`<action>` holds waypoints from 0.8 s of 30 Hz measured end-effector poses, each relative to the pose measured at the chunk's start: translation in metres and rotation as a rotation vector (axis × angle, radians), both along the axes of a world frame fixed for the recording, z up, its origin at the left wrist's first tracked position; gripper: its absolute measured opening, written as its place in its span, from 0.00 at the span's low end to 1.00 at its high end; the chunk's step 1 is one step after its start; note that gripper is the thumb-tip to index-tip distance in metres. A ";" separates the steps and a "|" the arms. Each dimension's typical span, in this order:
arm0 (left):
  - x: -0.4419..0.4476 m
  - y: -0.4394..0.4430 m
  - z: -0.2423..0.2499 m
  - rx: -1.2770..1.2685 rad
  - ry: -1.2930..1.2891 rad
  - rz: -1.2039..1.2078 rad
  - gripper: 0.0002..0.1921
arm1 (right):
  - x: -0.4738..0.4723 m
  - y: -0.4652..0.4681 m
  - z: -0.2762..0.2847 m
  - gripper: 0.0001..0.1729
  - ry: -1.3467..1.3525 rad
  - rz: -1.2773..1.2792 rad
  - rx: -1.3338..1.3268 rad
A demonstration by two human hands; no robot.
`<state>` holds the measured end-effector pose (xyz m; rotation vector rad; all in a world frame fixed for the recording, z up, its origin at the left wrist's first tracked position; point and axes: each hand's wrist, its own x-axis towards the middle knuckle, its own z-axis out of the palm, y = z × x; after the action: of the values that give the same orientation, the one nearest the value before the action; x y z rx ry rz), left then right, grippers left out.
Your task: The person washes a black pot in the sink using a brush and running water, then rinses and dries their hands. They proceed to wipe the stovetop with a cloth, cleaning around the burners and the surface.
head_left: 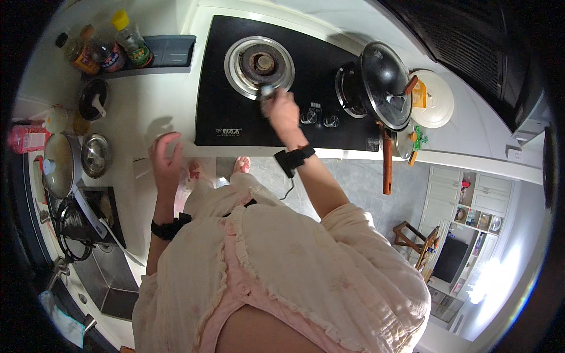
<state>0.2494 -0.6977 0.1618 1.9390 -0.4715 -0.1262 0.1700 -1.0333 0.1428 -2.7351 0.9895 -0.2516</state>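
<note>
My right hand (282, 112) is closed around a small grey item (267, 93), too blurred to name. It is at the front rim of the left gas burner (260, 61), whose metal ring and round burner head are bare of any pot. The burner is set in a black glass cooktop (247, 114) with two silver knobs (311, 117) just right of my hand. My left hand (167, 159) hovers by the counter's front edge, left of the cooktop, fingers apart and holding nothing.
A lidded wok (384, 84) sits on the right burner, its wooden handle (387, 163) jutting past the counter edge. Sauce bottles (110, 53) stand at back left. Along the left are a small black pan (92, 98), a metal bowl (96, 155), a lidded pan (62, 165) and a sink (103, 278).
</note>
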 end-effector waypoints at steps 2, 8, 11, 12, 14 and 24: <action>0.000 0.003 0.001 0.010 -0.006 0.018 0.11 | 0.003 -0.030 0.005 0.18 0.009 -0.064 -0.108; -0.004 0.016 0.000 0.104 0.007 0.019 0.10 | 0.028 -0.024 -0.018 0.12 0.188 0.002 -0.250; 0.000 0.018 -0.003 0.106 0.017 0.000 0.10 | 0.036 0.003 -0.023 0.14 0.319 0.028 -0.292; 0.002 0.017 -0.005 0.099 0.024 -0.003 0.10 | 0.038 0.011 -0.023 0.15 0.308 0.067 -0.294; 0.004 0.013 -0.007 0.070 0.019 -0.016 0.11 | 0.040 0.020 -0.020 0.17 0.340 0.127 -0.240; 0.009 -0.019 0.004 -0.024 -0.049 -0.137 0.11 | 0.000 0.006 0.000 0.13 0.021 0.151 -0.009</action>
<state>0.2585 -0.7166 0.1657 1.8896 -0.6359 -0.1611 0.1695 -1.0278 0.1428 -2.8085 0.7833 -0.2029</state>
